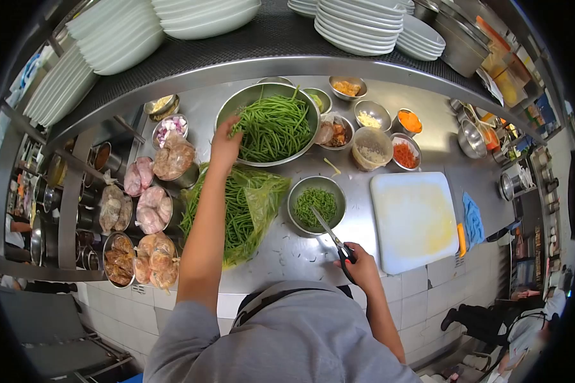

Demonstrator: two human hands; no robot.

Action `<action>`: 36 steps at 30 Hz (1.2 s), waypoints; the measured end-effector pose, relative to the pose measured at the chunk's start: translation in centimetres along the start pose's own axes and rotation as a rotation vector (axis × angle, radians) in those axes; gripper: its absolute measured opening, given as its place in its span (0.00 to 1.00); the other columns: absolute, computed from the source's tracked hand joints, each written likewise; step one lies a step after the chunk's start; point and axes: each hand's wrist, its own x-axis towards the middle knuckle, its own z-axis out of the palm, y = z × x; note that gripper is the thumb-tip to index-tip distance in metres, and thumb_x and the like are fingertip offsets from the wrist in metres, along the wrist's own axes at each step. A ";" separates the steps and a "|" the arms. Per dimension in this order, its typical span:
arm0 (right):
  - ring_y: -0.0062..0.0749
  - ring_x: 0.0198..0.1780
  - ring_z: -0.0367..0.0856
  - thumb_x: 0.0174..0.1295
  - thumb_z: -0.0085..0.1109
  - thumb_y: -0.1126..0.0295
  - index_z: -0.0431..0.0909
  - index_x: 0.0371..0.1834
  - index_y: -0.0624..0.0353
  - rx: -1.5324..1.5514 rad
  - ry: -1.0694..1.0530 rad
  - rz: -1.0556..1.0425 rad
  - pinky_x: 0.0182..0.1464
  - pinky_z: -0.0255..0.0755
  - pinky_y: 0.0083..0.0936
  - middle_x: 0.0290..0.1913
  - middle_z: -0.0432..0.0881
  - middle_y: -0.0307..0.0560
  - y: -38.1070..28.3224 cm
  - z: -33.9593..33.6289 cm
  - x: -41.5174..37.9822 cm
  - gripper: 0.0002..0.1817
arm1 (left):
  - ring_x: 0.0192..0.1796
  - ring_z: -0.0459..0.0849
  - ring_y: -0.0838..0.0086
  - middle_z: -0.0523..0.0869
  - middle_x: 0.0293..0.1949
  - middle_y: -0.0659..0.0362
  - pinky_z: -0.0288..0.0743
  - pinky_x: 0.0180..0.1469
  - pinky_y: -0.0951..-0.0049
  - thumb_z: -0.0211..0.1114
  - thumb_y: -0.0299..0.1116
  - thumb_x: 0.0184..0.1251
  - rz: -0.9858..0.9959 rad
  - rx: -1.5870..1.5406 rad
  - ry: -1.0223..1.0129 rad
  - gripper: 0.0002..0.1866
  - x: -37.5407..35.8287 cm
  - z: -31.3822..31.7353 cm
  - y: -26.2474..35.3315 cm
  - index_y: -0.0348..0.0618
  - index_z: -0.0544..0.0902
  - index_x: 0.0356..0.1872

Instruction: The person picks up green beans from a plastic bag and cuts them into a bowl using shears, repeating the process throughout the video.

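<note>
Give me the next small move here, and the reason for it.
I'd probably bring a few long green beans over to the small bowl with the left hand: it is at the large bowl of them, while the right hand holds scissors over short green pieces.

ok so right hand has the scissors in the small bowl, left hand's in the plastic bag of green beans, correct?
Not quite: the left hand is at the edge of the large metal bowl, not in the plastic bag, per the head view. Right hand and scissors are as you said.
</note>
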 end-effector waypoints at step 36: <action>0.26 0.43 0.90 0.63 0.63 0.81 0.78 0.68 0.63 0.053 -0.119 -0.037 0.49 0.81 0.24 0.44 0.93 0.49 0.3 1.3 -0.3 0.27 | 0.74 0.67 0.43 0.67 0.77 0.51 0.67 0.69 0.36 0.85 0.46 0.52 -0.199 1.101 -0.516 0.49 -13.5 -2.8 -6.2 0.53 0.71 0.77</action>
